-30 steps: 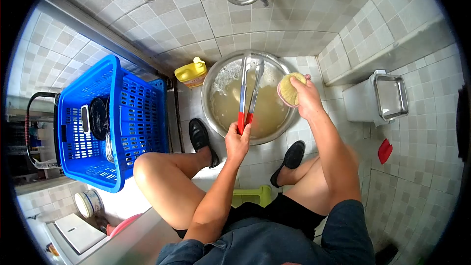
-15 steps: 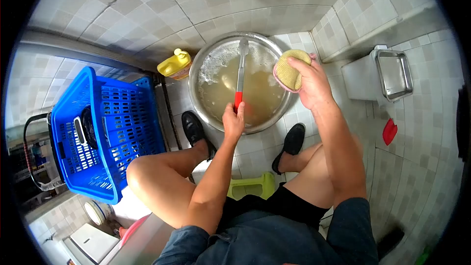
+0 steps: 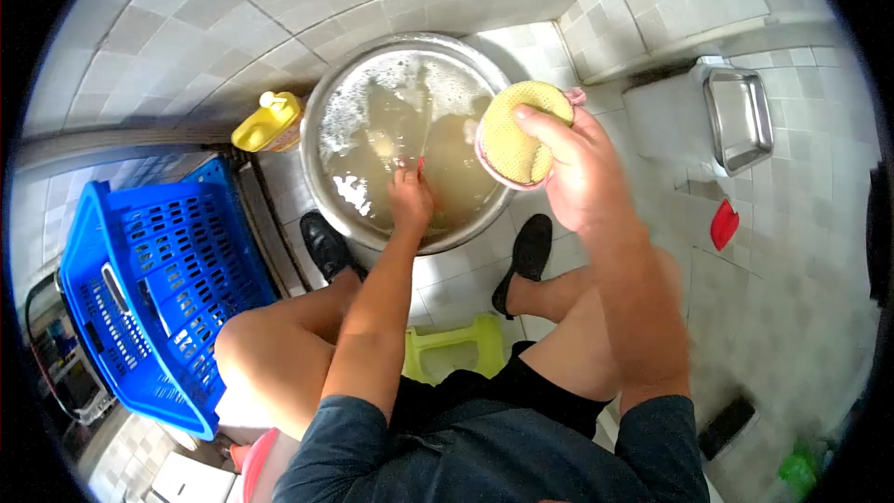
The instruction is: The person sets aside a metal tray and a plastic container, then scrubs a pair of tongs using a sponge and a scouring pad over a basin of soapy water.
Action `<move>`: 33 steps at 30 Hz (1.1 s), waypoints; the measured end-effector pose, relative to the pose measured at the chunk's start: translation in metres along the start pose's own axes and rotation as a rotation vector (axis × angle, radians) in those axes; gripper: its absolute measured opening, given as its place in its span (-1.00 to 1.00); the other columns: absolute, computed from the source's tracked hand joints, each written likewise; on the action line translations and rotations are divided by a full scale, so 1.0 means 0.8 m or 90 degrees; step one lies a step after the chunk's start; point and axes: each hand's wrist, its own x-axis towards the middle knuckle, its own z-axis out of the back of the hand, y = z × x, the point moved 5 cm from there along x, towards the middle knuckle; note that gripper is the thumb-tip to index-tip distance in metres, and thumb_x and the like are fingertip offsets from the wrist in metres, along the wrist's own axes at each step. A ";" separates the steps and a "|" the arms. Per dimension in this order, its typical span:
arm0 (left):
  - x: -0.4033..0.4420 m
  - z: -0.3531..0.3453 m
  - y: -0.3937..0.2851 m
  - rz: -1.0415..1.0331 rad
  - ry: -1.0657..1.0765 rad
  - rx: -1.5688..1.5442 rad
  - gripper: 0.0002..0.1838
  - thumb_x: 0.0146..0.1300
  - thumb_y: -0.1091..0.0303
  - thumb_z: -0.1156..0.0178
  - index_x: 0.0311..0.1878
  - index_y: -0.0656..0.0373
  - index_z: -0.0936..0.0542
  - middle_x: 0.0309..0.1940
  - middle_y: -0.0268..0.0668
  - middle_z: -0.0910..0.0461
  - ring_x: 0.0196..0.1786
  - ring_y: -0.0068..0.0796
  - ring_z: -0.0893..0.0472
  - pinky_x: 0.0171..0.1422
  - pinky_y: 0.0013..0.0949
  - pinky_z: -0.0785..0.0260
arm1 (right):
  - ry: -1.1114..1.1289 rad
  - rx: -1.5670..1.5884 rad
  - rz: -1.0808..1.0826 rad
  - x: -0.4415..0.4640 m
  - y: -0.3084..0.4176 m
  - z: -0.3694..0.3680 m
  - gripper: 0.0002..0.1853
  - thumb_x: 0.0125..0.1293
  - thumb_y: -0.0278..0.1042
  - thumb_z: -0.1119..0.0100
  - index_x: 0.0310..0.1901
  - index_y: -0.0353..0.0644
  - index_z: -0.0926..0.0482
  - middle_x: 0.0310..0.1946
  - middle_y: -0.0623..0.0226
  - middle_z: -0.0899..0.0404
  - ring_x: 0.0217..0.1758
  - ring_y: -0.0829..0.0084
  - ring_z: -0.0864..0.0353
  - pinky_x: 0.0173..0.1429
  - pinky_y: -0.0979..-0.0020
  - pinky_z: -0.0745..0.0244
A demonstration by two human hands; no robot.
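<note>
"Looking at the metal basin (image 3: 310,144), where is each hand, and what does it have?"

"The left hand (image 3: 411,197) is down inside the basin, in the cloudy water (image 3: 368,144), its fingers apparently curled round the red handle of the tongs (image 3: 421,164); the metal arms show only faintly beneath the surface. The right hand (image 3: 589,177) is by the basin's right rim, fingers grasping a yellow scrub pad (image 3: 510,140), thumb across its face."

"How would those two handle?"

"I'd judge the tongs light, stiff and slippery with suds, so the red handle, the end towards the basin's near rim, is the place to take hold. The pad looks light, soft and easily squashed; holding it at the edge, thumb on top, leaves most of its face free. Neither seems fragile."

"What differs from half a second ago?"

"In that frame the tongs rise over the basin, metal in plain view. Now they lie mostly under the water, and the left hand is in the basin instead of above its near rim. The right hand has the pad in both, though more of the yellow face shows now."
</note>
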 end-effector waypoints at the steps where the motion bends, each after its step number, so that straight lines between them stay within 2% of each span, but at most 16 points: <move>1: 0.002 0.000 -0.008 -0.058 -0.077 0.082 -0.69 0.38 0.31 -0.03 0.06 0.21 -0.62 0.06 -0.02 -0.56 0.00 0.10 -0.54 0.10 0.02 -0.43 | -0.009 0.001 0.004 0.002 -0.003 0.004 -0.76 0.35 -0.42 -0.22 -0.03 -0.36 -0.60 -0.13 0.27 -0.67 -0.06 0.46 -0.67 0.11 0.42 -0.51; 2: 0.001 -0.014 0.006 -0.064 -0.069 0.070 -0.69 0.38 0.31 -0.03 0.06 0.21 -0.62 0.06 -0.02 -0.56 0.00 0.10 -0.54 0.10 0.02 -0.43 | 0.011 0.008 -0.009 -0.002 0.001 -0.001 -0.76 0.35 -0.42 -0.21 -0.03 -0.36 -0.59 -0.14 0.25 -0.66 -0.11 0.43 -0.68 0.06 0.40 -0.56; 4: 0.003 -0.057 0.038 -0.069 0.108 0.171 -0.72 0.35 0.28 -0.09 0.00 0.19 -0.65 0.05 -0.04 -0.58 0.00 0.07 -0.58 0.13 0.01 -0.45 | 0.005 0.021 0.003 -0.005 0.003 -0.007 -0.76 0.35 -0.42 -0.20 -0.02 -0.36 -0.57 -0.15 0.21 -0.65 -0.13 0.40 -0.69 0.02 0.36 -0.62; 5: 0.007 -0.063 0.040 -0.003 0.165 0.152 -0.72 0.33 0.25 -0.12 -0.02 0.17 -0.65 0.02 -0.06 -0.59 -0.01 0.05 -0.60 0.13 0.00 -0.45 | 0.012 0.002 0.017 -0.006 0.002 -0.008 -0.75 0.35 -0.42 -0.19 -0.01 -0.36 -0.55 -0.15 0.19 -0.64 -0.13 0.38 -0.69 0.00 0.33 -0.64; 6: 0.008 -0.067 0.043 -0.010 0.177 0.137 -0.71 0.31 0.20 -0.14 -0.03 0.15 -0.65 0.00 -0.08 -0.61 -0.03 0.03 -0.61 0.12 0.00 -0.46 | 0.019 -0.015 0.032 -0.008 0.001 -0.008 -0.75 0.35 -0.43 -0.19 0.00 -0.37 -0.53 -0.15 0.18 -0.64 -0.13 0.36 -0.69 -0.02 0.30 -0.67; 7: 0.009 -0.070 0.046 -0.017 0.189 0.123 -0.69 0.30 0.16 -0.16 -0.04 0.14 -0.65 -0.02 -0.10 -0.62 -0.04 0.00 -0.62 0.12 0.00 -0.46 | 0.037 0.039 -0.012 -0.014 0.004 -0.014 -0.73 0.33 -0.42 -0.24 0.01 -0.36 -0.60 -0.11 0.26 -0.67 -0.07 0.45 -0.66 0.12 0.38 -0.53; 10: 0.016 -0.042 0.016 -0.179 0.133 0.143 -0.61 0.32 0.04 -0.15 0.05 0.10 -0.63 -0.03 -0.12 -0.64 -0.02 -0.10 -0.64 0.17 0.02 -0.43 | 0.081 0.051 -0.027 -0.016 0.000 -0.017 -0.72 0.36 -0.40 -0.21 0.04 -0.36 -0.57 -0.11 0.25 -0.65 -0.02 0.43 -0.65 0.11 0.37 -0.55; 12: 0.024 -0.006 -0.018 -0.213 0.125 0.154 -0.55 0.34 -0.01 -0.13 0.13 0.09 -0.60 0.02 -0.10 -0.65 0.02 -0.15 -0.66 0.27 0.01 -0.40 | 0.057 -0.103 0.008 -0.009 0.001 -0.014 -0.71 0.38 -0.38 -0.20 0.04 -0.37 -0.56 -0.10 0.24 -0.63 -0.03 0.42 -0.65 0.10 0.37 -0.56; 14: 0.035 0.015 -0.020 -0.168 0.148 0.019 -0.47 0.33 -0.04 -0.13 0.21 0.11 -0.55 0.10 -0.08 -0.64 0.08 -0.11 -0.66 0.32 -0.08 -0.39 | 0.010 -0.133 0.086 -0.005 0.002 -0.008 -0.71 0.37 -0.40 -0.19 0.04 -0.38 -0.56 -0.10 0.23 -0.63 -0.04 0.43 -0.64 0.09 0.36 -0.57; 15: 0.046 0.012 -0.006 0.042 0.333 0.167 -0.44 0.29 -0.05 -0.17 0.20 0.17 -0.55 0.12 -0.03 -0.63 0.12 -0.01 -0.64 0.27 -0.09 -0.43 | 0.031 -0.134 0.076 -0.008 0.007 -0.012 -0.72 0.36 -0.41 -0.18 0.03 -0.38 -0.56 -0.10 0.23 -0.63 -0.05 0.43 -0.64 0.08 0.36 -0.58; 18: 0.053 0.073 -0.036 -0.032 0.329 0.079 -0.44 0.27 -0.05 -0.22 0.13 0.23 -0.57 0.03 0.07 -0.64 0.09 0.07 -0.63 0.17 -0.03 -0.46 | 0.082 -0.089 0.053 -0.014 0.011 -0.014 -0.73 0.33 -0.44 -0.16 0.01 -0.39 -0.56 -0.12 0.22 -0.64 -0.06 0.42 -0.65 0.06 0.35 -0.60; 19: 0.059 0.085 -0.036 -0.115 0.298 0.060 -0.51 0.26 0.04 -0.24 0.05 0.29 -0.60 -0.09 0.14 -0.65 0.03 0.12 -0.64 0.11 -0.02 -0.49 | 0.048 -0.107 0.055 -0.003 -0.004 -0.002 -0.73 0.32 -0.44 -0.17 0.00 -0.39 -0.56 -0.13 0.21 -0.64 -0.07 0.41 -0.66 0.05 0.35 -0.60; 20: 0.062 0.156 -0.087 -0.168 0.251 0.024 -0.59 0.24 0.15 -0.24 -0.01 0.31 -0.62 -0.21 0.12 -0.68 -0.07 0.15 -0.66 0.04 -0.03 -0.51 | 0.034 -0.109 0.058 0.001 -0.017 -0.011 -0.73 0.31 -0.44 -0.17 0.00 -0.38 -0.56 -0.13 0.21 -0.65 -0.07 0.41 -0.67 0.05 0.35 -0.61; 25: 0.050 0.291 -0.172 -0.117 0.216 0.066 -0.72 0.18 0.23 -0.29 -0.18 0.25 -0.70 -0.32 0.06 -0.70 -0.21 0.06 -0.70 -0.04 -0.07 -0.54 | 0.016 -0.121 0.031 -0.024 0.002 -0.021 -0.68 0.29 -0.42 -0.22 0.04 -0.39 -0.55 -0.12 0.22 -0.66 -0.08 0.44 -0.67 0.05 0.38 -0.60; 28: 0.035 0.348 -0.193 -0.072 0.190 0.086 -0.73 0.16 0.22 -0.33 -0.18 0.20 -0.70 -0.37 0.00 -0.71 -0.27 -0.06 -0.72 -0.11 -0.15 -0.55 | 0.047 -0.078 0.013 -0.032 0.008 -0.027 -0.67 0.31 -0.42 -0.22 0.06 -0.38 -0.55 -0.09 0.22 -0.65 -0.06 0.45 -0.66 0.06 0.38 -0.58; 33: 0.009 0.411 -0.214 -0.101 0.144 0.082 -0.73 0.12 0.22 -0.37 -0.20 0.20 -0.69 -0.42 -0.07 -0.70 -0.34 -0.13 -0.71 -0.16 -0.20 -0.54 | 0.065 -0.076 0.025 -0.038 0.013 -0.032 -0.67 0.32 -0.43 -0.20 0.07 -0.39 -0.54 -0.07 0.21 -0.65 -0.04 0.43 -0.66 0.07 0.37 -0.57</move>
